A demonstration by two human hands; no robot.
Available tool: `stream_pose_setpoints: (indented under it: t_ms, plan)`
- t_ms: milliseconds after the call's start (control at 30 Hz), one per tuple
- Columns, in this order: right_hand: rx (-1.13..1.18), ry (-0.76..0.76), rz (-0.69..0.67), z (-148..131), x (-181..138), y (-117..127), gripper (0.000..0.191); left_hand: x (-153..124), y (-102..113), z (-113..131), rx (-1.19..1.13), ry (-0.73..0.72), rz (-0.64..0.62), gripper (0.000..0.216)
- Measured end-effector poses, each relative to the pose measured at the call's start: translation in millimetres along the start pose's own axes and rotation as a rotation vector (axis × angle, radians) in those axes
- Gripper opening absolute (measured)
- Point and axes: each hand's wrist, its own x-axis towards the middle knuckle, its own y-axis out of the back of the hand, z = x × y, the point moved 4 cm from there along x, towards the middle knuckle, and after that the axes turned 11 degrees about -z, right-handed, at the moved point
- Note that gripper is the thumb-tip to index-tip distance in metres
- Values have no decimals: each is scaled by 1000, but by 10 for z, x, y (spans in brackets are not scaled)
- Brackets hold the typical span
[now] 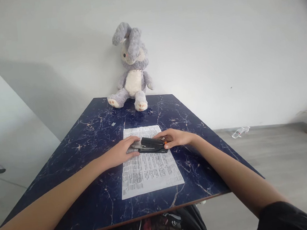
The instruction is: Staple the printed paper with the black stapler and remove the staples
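Both my hands are in on the black stapler (153, 144), which lies crosswise above the upper half of the printed sheet (152, 173), right in front of me! My right hand (176, 137) has the black end, the one with a flash of orange by my fingers: thumb on the near side, index finger along the far side, closed around the body. Over to my left hand (126, 148), at the metal end: thumb near me, fingers on the far side, parted with that bare metal strip running in between. Whether they're pinching it or just bracketing it, I can't tell from here. The black top sits over the right part of the strip, the dark base underneath.

The sheet lies slightly askew, dense with print, flat on the dark blue marbled table (91, 197). Beyond it, there's a small pale scrap (113, 124) up and to the left, and at the far edge sits the grey plush rabbit (134, 80), back to the white wall (203, 45), one ear flopped over its face! Down on the floor (257, 155) to the right, crumpled clear plastic (240, 132) lies near the wall.
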Motion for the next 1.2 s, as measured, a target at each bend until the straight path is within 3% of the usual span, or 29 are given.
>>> stream_pose_setpoints:
  t_ms: [133, 233, 367, 500, 633, 733, 867, 1000, 1100, 1200]
  plan:
    - [-472, 30, 161, -124, 96, -98, 34, -11, 29, 7, -60, 29, 43, 61]
    - [-671, 57, 296, -191, 147, -198, 14, -29, 124, 12, -225, 30, 191, 59]
    - [-1064, 130, 541, -279, 133, -288, 27, -51, 216, -55, -688, 55, 402, 38]
    - [-1555, 129, 610, -377, 162, -433, 34, -8, 108, -51, -1050, 97, 259, 36]
    - [-1733, 116, 569, -451, 211, -559, 27, 24, 30, 2, -1070, 68, 174, 38]
    - [-1706, 78, 540, -440, 230, -579, 28, 33, 26, -9, -1046, 44, 176, 35]
    - [-1487, 40, 586, -356, 218, -494, 36, 18, 66, -52, -971, 63, 198, 31]
    - [-1231, -23, 662, -266, 174, -347, 34, -38, 147, -133, -824, 143, 359, 34]
    - [-923, -110, 624, -181, 158, -229, 12, -89, 226, -161, -614, 135, 487, 38]
    - [-740, -140, 526, -116, 180, -182, 25, -141, 279, -103, -357, 91, 567, 40]
